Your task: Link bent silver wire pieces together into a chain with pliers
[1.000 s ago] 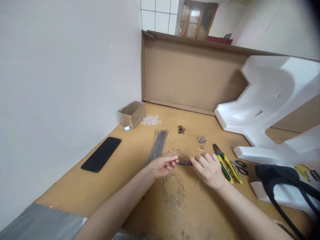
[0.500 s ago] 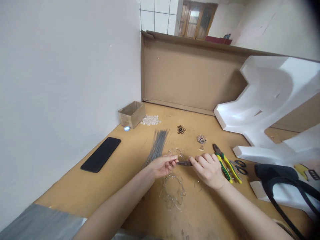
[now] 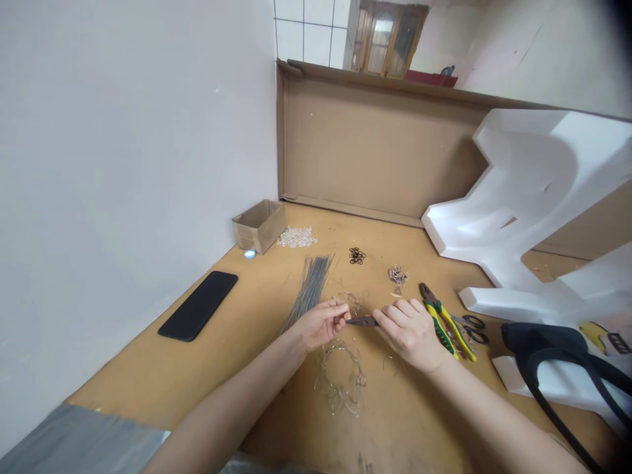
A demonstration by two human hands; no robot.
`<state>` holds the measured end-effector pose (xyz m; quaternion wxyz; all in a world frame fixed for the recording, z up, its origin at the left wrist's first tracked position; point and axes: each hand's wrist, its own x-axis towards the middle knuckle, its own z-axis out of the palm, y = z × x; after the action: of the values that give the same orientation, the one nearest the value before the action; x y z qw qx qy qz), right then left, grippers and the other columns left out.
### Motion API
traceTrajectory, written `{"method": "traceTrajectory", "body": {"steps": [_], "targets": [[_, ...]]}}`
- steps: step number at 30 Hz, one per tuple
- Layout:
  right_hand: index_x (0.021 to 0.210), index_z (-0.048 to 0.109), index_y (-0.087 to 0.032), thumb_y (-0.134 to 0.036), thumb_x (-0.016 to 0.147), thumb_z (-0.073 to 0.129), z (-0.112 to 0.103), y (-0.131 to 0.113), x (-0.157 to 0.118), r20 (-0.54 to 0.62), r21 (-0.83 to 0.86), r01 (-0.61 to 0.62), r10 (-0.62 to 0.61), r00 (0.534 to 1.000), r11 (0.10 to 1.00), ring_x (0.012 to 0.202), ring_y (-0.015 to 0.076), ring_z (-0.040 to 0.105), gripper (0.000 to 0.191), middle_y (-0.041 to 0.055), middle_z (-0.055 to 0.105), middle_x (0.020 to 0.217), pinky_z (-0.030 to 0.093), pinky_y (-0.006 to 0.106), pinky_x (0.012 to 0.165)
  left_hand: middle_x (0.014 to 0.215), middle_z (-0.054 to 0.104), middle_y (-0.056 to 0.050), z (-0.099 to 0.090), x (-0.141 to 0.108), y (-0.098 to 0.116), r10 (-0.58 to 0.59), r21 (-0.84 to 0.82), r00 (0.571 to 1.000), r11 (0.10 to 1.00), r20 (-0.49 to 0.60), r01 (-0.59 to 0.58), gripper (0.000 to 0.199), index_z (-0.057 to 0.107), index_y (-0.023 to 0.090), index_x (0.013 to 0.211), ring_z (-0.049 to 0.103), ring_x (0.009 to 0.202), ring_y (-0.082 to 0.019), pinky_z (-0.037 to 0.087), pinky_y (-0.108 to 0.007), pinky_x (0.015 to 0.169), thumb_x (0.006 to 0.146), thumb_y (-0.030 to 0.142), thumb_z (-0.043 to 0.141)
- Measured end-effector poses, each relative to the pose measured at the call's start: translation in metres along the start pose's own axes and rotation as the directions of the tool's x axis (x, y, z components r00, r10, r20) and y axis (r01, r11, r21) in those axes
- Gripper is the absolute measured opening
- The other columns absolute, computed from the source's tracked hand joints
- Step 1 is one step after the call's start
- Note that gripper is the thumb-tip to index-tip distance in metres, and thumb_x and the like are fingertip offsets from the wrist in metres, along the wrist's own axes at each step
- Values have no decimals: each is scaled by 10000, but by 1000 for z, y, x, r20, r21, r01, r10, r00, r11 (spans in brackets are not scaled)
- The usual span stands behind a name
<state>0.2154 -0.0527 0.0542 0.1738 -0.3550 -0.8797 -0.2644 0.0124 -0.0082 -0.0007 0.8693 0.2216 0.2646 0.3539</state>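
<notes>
Head view: our right hand [image 3: 407, 332] wraps around dark-nosed pliers [image 3: 363, 322], their tip at our left hand [image 3: 323, 324], whose fingertips press together; what they pinch is too small to tell. On the tabletop [image 3: 419, 428], looped wire [image 3: 345, 399] lies nearer us, grey wires [image 3: 312, 286] beyond.

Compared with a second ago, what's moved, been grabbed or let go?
Nothing was visibly taken or let go; the scene only drifted slightly left in frame. The right hand still grips the slim dark metal pliers, their tips at the pinching left hand. The grey metal wire bundle and green-and-yellow-handled pliers stayed put.
</notes>
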Motion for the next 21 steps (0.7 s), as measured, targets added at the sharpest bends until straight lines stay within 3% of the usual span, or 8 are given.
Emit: {"method": "traceTrajectory", "body": {"steps": [5,9,16,21], "targets": [[896,648,-164,-259,867,468,-4,0,5,78,154,-88,76,994,984,679,164,487,205,56,589,678,330,296,639,635,577,19,1,-4,-2,219,80,962,969,164,-234,204,504,126,708,524,516,-25,412,-105,504,720,227,680],[832,661,-170,-293,870,468,-4,-7,6,183,330,-228,175,968,916,656,152,536,233,55,607,665,370,253,617,644,572,21,4,-9,1,287,101,934,944,215,-313,212,503,137,722,520,535,-37,403,-123,509,722,262,675],[732,680,-211,-346,845,492,-12,-18,13,465,544,-510,267,844,666,546,121,530,257,15,621,640,355,220,526,621,579,24,10,-15,5,322,131,917,925,234,-358,248,496,145,725,510,510,-47,395,-141,490,693,286,698],[552,624,-177,-435,777,537,-20,-15,15,629,573,-651,242,739,498,415,69,287,353,-49,394,442,229,207,409,598,586,18,10,-17,6,295,195,915,915,277,-354,297,490,145,704,519,484,-62,404,-162,465,664,334,716]]}}
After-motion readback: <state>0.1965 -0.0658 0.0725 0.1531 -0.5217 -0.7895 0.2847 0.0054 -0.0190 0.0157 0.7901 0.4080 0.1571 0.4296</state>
